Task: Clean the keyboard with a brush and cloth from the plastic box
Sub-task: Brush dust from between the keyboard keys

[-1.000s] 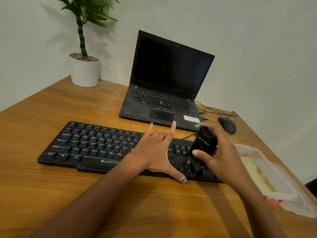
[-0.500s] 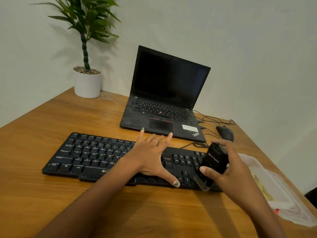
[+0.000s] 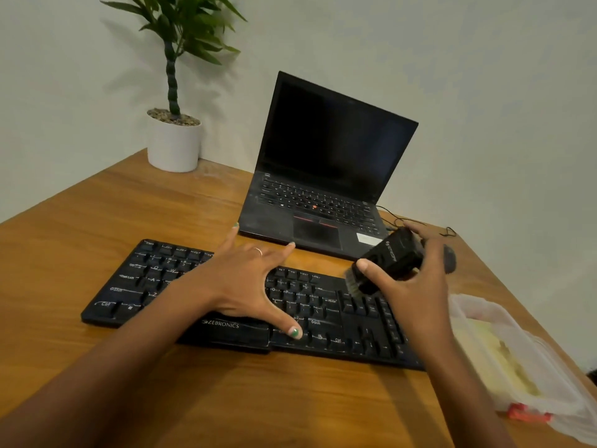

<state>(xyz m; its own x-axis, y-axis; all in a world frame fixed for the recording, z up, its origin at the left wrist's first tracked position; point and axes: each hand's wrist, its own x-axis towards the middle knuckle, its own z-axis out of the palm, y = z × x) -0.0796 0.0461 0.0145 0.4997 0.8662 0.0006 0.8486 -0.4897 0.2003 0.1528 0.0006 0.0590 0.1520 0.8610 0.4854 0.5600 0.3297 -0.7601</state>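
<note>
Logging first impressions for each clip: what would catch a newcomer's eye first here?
First, the two hands over the black keyboard at the centre of the wooden desk: the left hand lies spread flat on the keys, while the right hand grips a black brush with its bristles at the keyboard's far right part. Behind stands an open laptop with a dark screen, and a potted plant in the far left corner.
</note>
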